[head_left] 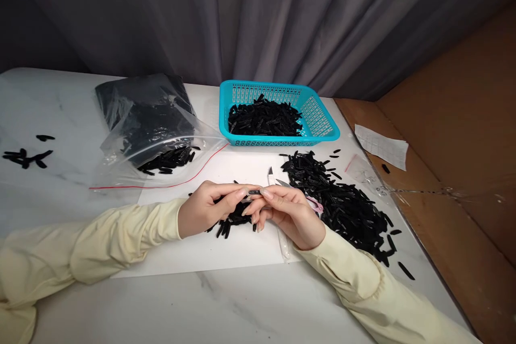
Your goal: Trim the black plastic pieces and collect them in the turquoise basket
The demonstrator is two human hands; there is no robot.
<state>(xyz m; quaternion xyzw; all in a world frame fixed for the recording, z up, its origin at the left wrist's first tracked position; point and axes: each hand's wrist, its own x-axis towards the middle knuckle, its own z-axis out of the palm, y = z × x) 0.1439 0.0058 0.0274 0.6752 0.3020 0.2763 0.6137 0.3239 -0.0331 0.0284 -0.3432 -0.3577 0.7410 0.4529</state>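
Cream-sleeved left hand (pixel 205 209) & right hand (pixel 290 215): fingers of both pinch thin black strip (pixel 255 192), glossy strip pile (pixel 346 204) beside.

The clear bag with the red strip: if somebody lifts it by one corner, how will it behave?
The bag looks thin and wrinkled, so probably floppy. Its mouth seems to lie open, so the black pieces inside might slide out.
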